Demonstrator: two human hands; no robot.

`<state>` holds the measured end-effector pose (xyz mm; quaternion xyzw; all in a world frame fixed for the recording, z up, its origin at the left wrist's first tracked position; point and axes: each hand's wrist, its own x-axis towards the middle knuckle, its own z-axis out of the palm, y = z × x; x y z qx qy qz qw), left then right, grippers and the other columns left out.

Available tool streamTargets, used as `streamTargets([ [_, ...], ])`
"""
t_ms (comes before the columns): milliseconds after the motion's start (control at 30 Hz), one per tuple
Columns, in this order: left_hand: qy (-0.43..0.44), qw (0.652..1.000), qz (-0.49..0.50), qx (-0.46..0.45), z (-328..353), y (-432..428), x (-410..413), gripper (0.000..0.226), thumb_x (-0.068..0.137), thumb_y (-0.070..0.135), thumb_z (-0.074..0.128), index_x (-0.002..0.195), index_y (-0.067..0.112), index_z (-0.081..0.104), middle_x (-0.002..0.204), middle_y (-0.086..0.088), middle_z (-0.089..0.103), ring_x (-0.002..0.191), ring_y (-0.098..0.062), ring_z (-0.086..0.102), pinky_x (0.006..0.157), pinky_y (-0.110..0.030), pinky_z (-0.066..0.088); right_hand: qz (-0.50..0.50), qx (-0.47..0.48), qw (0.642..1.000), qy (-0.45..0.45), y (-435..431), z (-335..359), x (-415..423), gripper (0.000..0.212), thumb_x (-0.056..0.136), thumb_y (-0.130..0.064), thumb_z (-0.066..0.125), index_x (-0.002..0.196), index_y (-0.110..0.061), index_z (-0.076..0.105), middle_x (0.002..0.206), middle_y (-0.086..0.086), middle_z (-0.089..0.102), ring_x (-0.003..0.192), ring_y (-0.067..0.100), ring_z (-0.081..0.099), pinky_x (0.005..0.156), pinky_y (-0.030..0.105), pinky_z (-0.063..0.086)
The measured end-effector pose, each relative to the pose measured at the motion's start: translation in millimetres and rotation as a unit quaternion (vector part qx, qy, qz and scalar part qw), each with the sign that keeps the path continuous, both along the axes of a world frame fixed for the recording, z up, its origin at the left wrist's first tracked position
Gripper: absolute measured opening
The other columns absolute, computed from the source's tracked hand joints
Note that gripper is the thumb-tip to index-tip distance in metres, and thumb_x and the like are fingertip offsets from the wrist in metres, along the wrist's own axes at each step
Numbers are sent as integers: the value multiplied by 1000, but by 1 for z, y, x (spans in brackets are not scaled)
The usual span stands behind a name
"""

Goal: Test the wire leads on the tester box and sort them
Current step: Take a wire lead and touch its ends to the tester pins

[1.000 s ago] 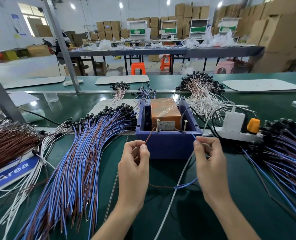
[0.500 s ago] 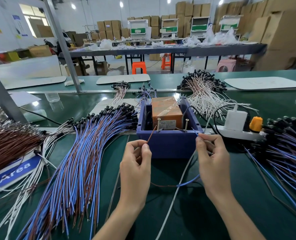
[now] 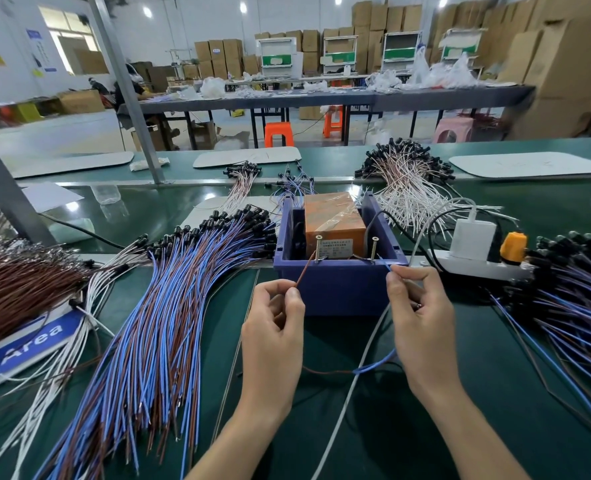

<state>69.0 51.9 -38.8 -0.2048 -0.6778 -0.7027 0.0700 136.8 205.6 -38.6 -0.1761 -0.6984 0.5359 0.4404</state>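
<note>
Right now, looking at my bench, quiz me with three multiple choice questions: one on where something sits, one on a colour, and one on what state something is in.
1. Where is the orange block?
A. Inside the blue tester box
B. On the power strip
C. Under the left wire pile

2. What colour is the lead pinched by the left hand?
A. White
B. Brown
C. Green

3. What state is the right hand in?
A. Flat on the table
B. Open and empty
C. Pinching a blue lead near the right screw

Answers: 1 A, the block stands between the box walls. 2 B, the brown lead runs up to the left screw. 3 C, fingertips close on the lead.
</note>
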Motion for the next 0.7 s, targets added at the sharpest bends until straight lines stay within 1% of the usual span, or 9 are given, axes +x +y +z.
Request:
streamTargets([
  [67, -2, 1000, -4, -3, 0, 0, 0, 16, 102, 29, 55, 92, 41, 59, 71, 14, 62, 57, -2, 50, 54, -18, 42, 2, -1, 1000, 0, -1, 0, 0, 6, 99, -37, 59, 95, -41, 59, 90, -23, 69, 85, -2, 65, 67, 8, 46],
  [167, -2, 1000, -7, -3, 0, -1, 0, 16, 102, 29, 54, 93, 41, 59, 71, 14, 61, 57, -2, 49, 53, -18, 42, 5, 0, 1000, 1, -2, 1, 1, 4, 99, -37, 58, 95, -38, 60, 91, -22, 68, 88, 0, 65, 68, 8, 45],
  [333, 2, 1000, -9, -6, 1, -1, 1, 15, 102, 29, 54, 93, 40, 59, 69, 14, 60, 56, -2, 47, 53, -17, 41, -3, 12, 1000, -2, -2, 1, 0, 6, 100, -34, 59, 95, -37, 59, 89, -21, 68, 84, 0, 64, 66, 8, 45],
  [433, 9, 1000, -5, -7, 1, -1, 1, 13, 102, 27, 54, 94, 36, 59, 71, 14, 62, 57, -1, 48, 53, -16, 41, -20, 21, 999, -13, -1, -2, -1, 3, 98, -36, 61, 96, -35, 60, 88, -21, 68, 83, -1, 63, 65, 7, 44],
  [533, 14, 1000, -1, -9, 0, 0, 1, 10, 103, 26, 54, 96, 31, 59, 74, 14, 64, 59, 0, 51, 55, -15, 43, -26, 19, 999, -12, -1, -3, -1, 1, 98, -33, 62, 98, -33, 60, 87, -25, 68, 82, -5, 63, 63, 4, 43],
  [700, 11, 1000, 5, -4, 1, 1, 1, 9, 102, 23, 55, 96, 29, 59, 76, 15, 66, 62, 1, 55, 59, -14, 45, -13, 2, 1000, -10, -2, -2, -1, 1, 98, -33, 61, 97, -33, 60, 83, -20, 68, 79, 0, 65, 59, 7, 46],
])
